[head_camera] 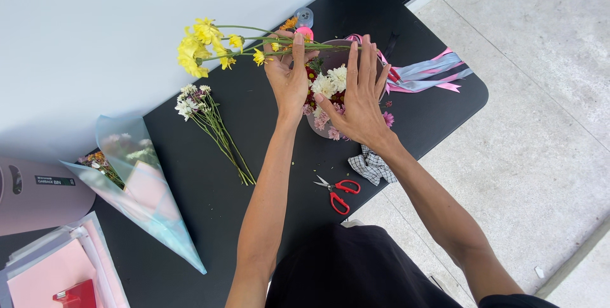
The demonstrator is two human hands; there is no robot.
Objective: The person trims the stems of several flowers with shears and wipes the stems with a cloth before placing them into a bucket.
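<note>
Now both hands work over a round pink container (318,127) of white and pink flowers.
Left hand (289,73) pinches long-stemmed yellow flowers (200,44) above it; right hand (359,95) lies spread flat on the blooms, red-handled scissors (337,192) below its wrist.

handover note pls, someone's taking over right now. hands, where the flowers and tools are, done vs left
Left hand: fingers on the yellow flower stems, lying across the round flower box.
Right hand: open, flat over the box.
Done: white flowers and pink and red blooms sit in the box.
Left: yellow stems not in the box; white flower sprig loose on the black table; cone-wrapped bunch at left.
Nearby: red scissors, checked cloth, ribbons.
</note>
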